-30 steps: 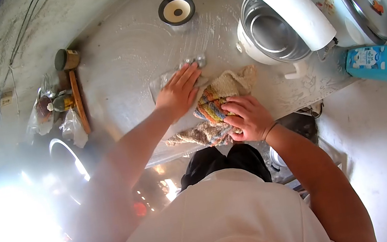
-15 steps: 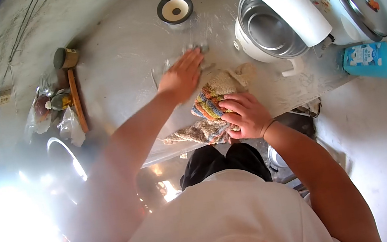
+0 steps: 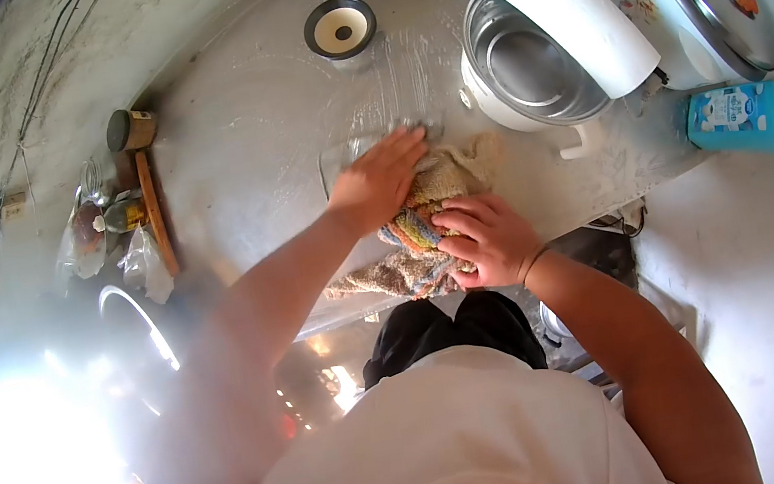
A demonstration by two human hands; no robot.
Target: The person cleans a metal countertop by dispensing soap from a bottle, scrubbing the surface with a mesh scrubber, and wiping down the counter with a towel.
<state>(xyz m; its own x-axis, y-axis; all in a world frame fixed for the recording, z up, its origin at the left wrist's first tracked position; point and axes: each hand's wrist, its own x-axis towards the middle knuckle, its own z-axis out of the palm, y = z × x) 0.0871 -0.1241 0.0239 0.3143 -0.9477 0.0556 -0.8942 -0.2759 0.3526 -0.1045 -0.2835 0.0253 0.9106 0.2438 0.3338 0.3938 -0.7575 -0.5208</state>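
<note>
My left hand [image 3: 383, 182] lies flat with its fingers stretched out over the wet metal countertop [image 3: 240, 144]. Under and around its fingers is a clear, flat thing [image 3: 357, 149] whose kind I cannot make out. Just right of it, a crumpled, multicoloured knit cloth [image 3: 417, 227] rests near the counter's front edge. My right hand [image 3: 493, 240] is bent over the cloth's right side, fingers curled on its folds. The fabric's underside is hidden.
A black-rimmed cream bowl [image 3: 341, 28] stands at the back. To the right are a steel-lined pot [image 3: 532, 67], a paper towel roll [image 3: 562, 6] across it, a lidded pot [image 3: 665, 15] and a blue soap bottle [image 3: 740, 120]. A jar [image 3: 131, 129] sits left.
My left hand has drawn back toward me and slightly right, close against the cloth, with the clear thing beneath it. My right hand stays on the cloth. The view has shifted slightly.
</note>
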